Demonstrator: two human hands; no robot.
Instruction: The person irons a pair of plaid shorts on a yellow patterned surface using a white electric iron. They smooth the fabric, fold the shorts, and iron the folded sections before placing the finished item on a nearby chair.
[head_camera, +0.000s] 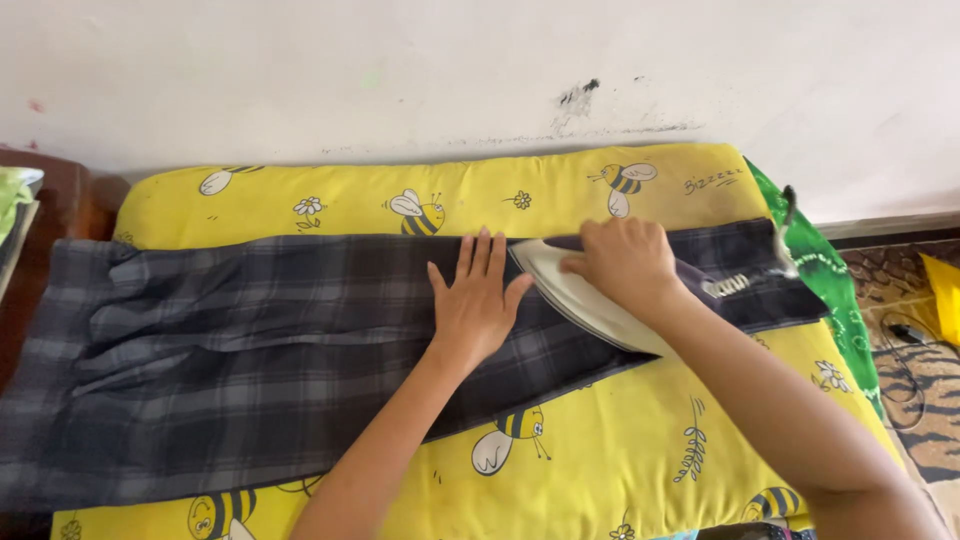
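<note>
Where the picture begins at the left, a dark wooden piece of furniture stands against the white wall, and beside it a yellow cushion printed with bees serves as the ironing surface. Across it lies a grey plaid garment, bunched into folds at its left end and stretched flatter toward the right, likely so the iron meets smooth cloth. Pressed flat on the cloth with fingers spread, the left hand holds nothing; it seems to pin the fabric taut just beside the iron. Immediately right of it, the right hand is closed around the top of a white iron, whose tip rests on the cloth, touching the left hand's fingers or nearly so. Further right, a green cloth peeks from under the cushion, and a black cord trails over the patterned floor.
</note>
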